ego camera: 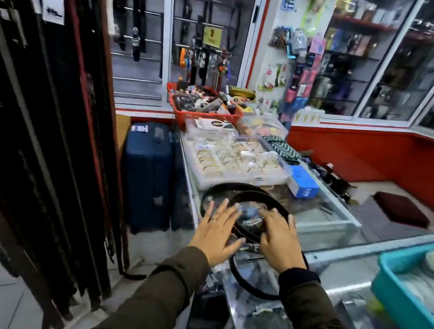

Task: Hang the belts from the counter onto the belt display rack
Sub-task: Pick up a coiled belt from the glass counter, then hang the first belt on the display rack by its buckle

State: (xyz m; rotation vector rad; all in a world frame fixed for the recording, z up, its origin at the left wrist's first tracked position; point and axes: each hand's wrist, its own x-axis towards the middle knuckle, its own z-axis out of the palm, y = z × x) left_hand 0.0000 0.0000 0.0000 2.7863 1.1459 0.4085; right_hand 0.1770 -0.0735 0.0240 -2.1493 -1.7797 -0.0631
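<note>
Several dark belts (250, 195) lie in loose coils on the glass counter (323, 223), some with metal buckles showing between my hands. My left hand (216, 232) hovers over the coils with fingers spread, a ring on one finger. My right hand (280, 240) is just right of it, fingers bent down onto the belts; motion blur hides whether it grips one. The belt display rack (39, 96) fills the left side, with many black, brown and red belts hanging down to the floor.
A blue suitcase (149, 173) stands between rack and counter. Clear trays of bangles (236, 161), a blue box (302, 185) and a red basket (204, 108) sit further back on the counter. A teal tub (399, 298) is at the right. Glass showcases line the back wall.
</note>
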